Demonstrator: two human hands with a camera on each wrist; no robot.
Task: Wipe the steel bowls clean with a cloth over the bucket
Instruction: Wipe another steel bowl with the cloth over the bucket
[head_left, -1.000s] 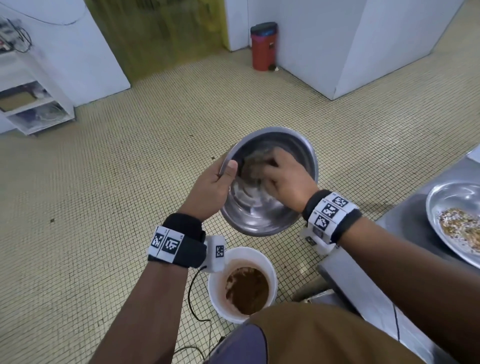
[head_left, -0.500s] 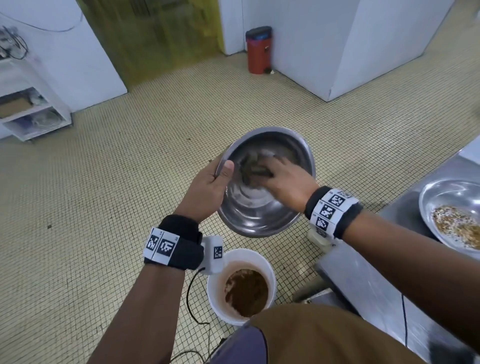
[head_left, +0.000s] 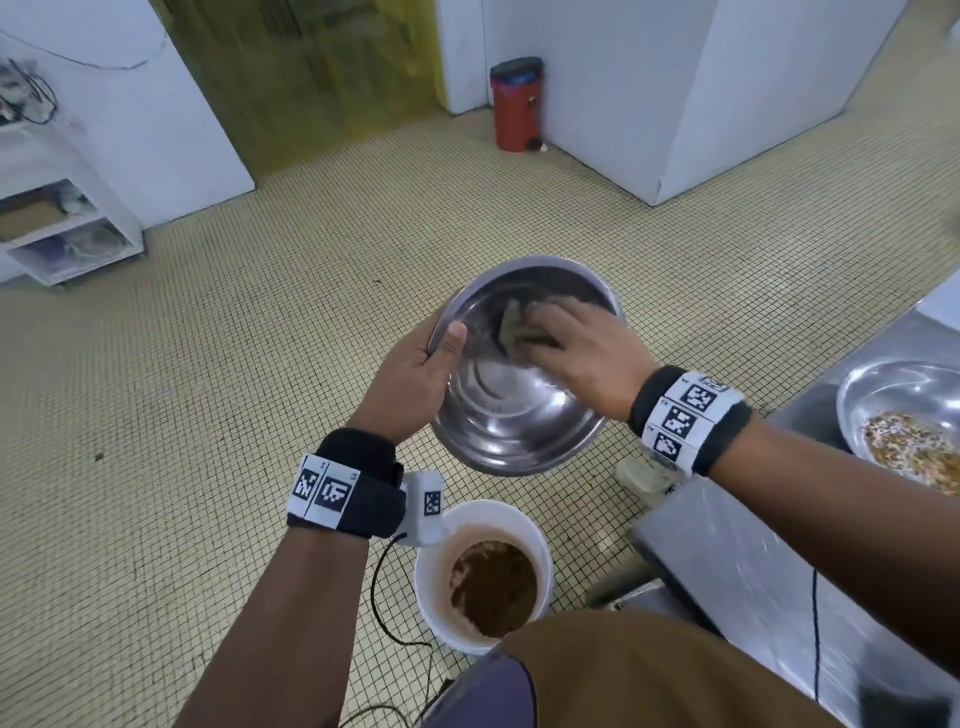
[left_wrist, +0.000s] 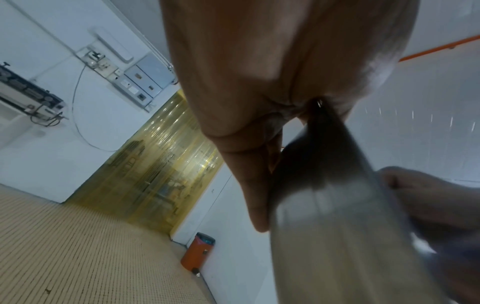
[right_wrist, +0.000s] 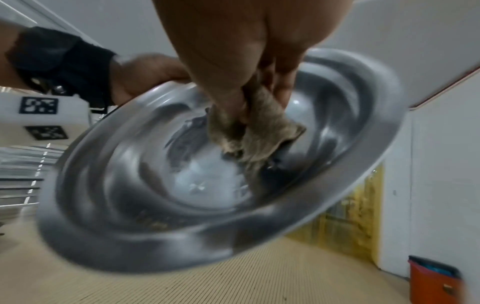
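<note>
You are standing in what looks like a commercial kitchen: a steel counter (head_left: 753, 561) at your right, small yellow floor tiles (head_left: 260, 338) spreading from it, a yellow strip curtain (head_left: 311, 78) across the doorway beyond, a red pedal bin (head_left: 514, 104) beside that doorway.

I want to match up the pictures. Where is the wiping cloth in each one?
Head: cloth in the upper part of the held bowl, under the right hand.
Left wrist: not visible.
Right wrist: cloth at centre, bunched in the fingers.
Shared landmark: red bin.
</note>
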